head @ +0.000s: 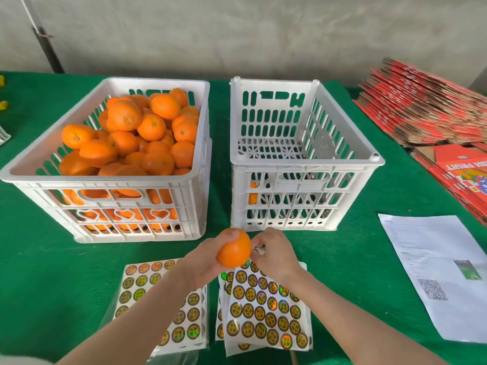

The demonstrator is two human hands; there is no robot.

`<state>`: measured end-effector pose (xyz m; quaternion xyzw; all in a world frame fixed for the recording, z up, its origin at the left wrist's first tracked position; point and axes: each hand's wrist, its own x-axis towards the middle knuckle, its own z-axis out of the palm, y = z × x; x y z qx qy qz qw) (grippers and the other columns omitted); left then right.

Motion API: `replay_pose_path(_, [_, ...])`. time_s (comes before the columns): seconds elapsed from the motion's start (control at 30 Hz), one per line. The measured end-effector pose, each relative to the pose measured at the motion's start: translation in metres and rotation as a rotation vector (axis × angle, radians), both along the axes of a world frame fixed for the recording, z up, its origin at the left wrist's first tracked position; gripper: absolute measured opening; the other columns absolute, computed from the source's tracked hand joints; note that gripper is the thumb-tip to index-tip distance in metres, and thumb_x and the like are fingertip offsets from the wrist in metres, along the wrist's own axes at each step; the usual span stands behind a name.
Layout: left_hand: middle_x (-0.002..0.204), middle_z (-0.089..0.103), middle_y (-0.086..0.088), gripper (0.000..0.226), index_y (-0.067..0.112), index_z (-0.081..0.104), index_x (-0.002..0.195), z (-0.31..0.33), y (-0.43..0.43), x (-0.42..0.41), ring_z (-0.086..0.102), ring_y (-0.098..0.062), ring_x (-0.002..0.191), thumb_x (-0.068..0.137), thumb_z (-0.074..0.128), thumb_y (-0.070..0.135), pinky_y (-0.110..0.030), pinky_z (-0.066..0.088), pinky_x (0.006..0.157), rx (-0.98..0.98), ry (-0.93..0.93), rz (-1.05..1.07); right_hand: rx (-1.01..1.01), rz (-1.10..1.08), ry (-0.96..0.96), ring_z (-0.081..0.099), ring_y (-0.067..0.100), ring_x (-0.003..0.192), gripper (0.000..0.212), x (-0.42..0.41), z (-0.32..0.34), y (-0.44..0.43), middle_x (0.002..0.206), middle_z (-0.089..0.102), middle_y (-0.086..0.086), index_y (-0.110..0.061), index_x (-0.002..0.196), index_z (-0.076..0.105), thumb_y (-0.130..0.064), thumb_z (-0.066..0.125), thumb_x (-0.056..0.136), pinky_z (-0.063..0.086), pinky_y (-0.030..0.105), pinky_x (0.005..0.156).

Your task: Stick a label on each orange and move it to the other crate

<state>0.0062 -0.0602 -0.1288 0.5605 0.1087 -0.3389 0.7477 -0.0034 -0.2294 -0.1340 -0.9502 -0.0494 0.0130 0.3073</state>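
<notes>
My left hand grips an orange above the label sheets, in front of the two crates. My right hand pinches a small label right beside the orange. The left white crate is heaped with several oranges. The right white crate is mostly bare inside; one orange shows through its front slats. Sheets of round gold labels lie on the green cloth under my hands, with another sheet to the left.
A green cloth covers the table. A printed white paper lies at the right. Stacks of flat red cartons fill the far right. A dark pole stands at the back left.
</notes>
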Motion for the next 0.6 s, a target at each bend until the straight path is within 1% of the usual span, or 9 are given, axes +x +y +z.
replay_pose_path(0.07, [0.121,0.057,-0.01,0.064,0.027,0.057,0.111,-0.005,0.002,0.001,0.058,-0.028,0.112,0.055,0.078,0.051,-0.043,0.051,0.094,0.035,-0.012,0.001,0.038,-0.021,0.02,0.057,0.012,0.081,0.008,-0.003,0.003,0.002,0.086,0.067,0.001,-0.013,0.084,0.07,-0.012,0.062,0.082,0.044,0.022,0.075])
replay_pose_path(0.13, [0.115,0.063,-0.008,0.052,0.024,0.061,0.107,-0.008,0.001,0.002,0.062,-0.025,0.106,0.065,0.081,0.048,-0.041,0.053,0.088,0.0,-0.021,0.009,0.055,-0.045,0.01,0.057,0.011,0.072,0.007,-0.007,0.004,0.004,0.08,0.068,0.0,-0.011,0.08,0.067,-0.008,0.061,0.082,0.043,0.02,0.068])
replay_pose_path(0.2, [0.101,0.071,-0.003,0.037,0.02,0.068,0.1,-0.007,-0.002,0.003,0.068,-0.021,0.094,0.072,0.074,0.043,-0.037,0.055,0.079,-0.042,-0.025,0.012,0.05,-0.061,-0.027,0.057,0.013,0.07,0.009,-0.012,0.004,0.007,0.077,0.067,0.0,-0.011,0.077,0.064,-0.006,0.059,0.083,0.043,0.022,0.066])
replay_pose_path(0.23, [0.098,0.072,-0.003,0.035,0.018,0.068,0.098,-0.007,-0.003,0.003,0.069,-0.02,0.091,0.072,0.073,0.041,-0.037,0.055,0.077,-0.051,-0.017,0.018,0.05,-0.068,-0.045,0.058,0.015,0.07,0.01,-0.014,0.003,0.008,0.077,0.066,0.001,-0.011,0.077,0.062,-0.007,0.057,0.085,0.045,0.024,0.067])
replay_pose_path(0.33, [0.111,0.064,-0.008,0.046,0.018,0.062,0.105,-0.003,-0.004,0.0,0.064,-0.025,0.101,0.068,0.074,0.042,-0.039,0.054,0.083,-0.025,0.024,0.071,0.12,-0.104,-0.059,0.062,0.019,0.072,0.01,-0.019,0.001,0.009,0.078,0.067,0.005,-0.01,0.081,0.056,-0.009,0.054,0.091,0.047,0.028,0.068])
replay_pose_path(0.43, [0.125,0.052,-0.009,0.053,0.024,0.052,0.11,0.002,-0.002,-0.003,0.053,-0.028,0.114,0.063,0.07,0.042,-0.04,0.047,0.093,0.003,0.043,0.172,0.351,-0.241,0.038,0.066,0.018,0.08,0.014,-0.024,0.002,0.008,0.08,0.068,0.008,-0.012,0.08,0.051,-0.008,0.054,0.093,0.051,0.032,0.077])
replay_pose_path(0.5, [0.125,0.05,-0.008,0.056,0.025,0.05,0.114,0.008,0.002,-0.003,0.052,-0.028,0.113,0.064,0.068,0.042,-0.037,0.048,0.086,-0.017,0.023,0.207,0.578,-0.312,0.061,0.066,0.014,0.087,0.012,-0.027,0.01,0.005,0.087,0.068,0.01,-0.013,0.084,0.053,-0.005,0.059,0.09,0.051,0.037,0.086])
replay_pose_path(0.53, [0.124,0.05,-0.009,0.058,0.025,0.049,0.115,0.013,0.003,-0.003,0.053,-0.028,0.111,0.063,0.068,0.042,-0.036,0.049,0.081,-0.039,0.029,0.216,0.636,-0.269,0.024,0.064,0.009,0.092,0.017,-0.028,0.015,0.001,0.095,0.067,0.006,-0.017,0.092,0.053,-0.004,0.063,0.087,0.049,0.034,0.09])
replay_pose_path(0.6, [0.122,0.051,-0.013,0.068,0.023,0.049,0.117,0.024,0.007,0.0,0.055,-0.031,0.106,0.057,0.075,0.042,-0.037,0.051,0.077,-0.124,0.111,0.233,0.59,-0.003,-0.04,0.053,-0.003,0.114,0.056,-0.028,0.03,-0.005,0.123,0.058,-0.009,-0.033,0.121,0.042,-0.005,0.068,0.081,0.04,0.019,0.101])
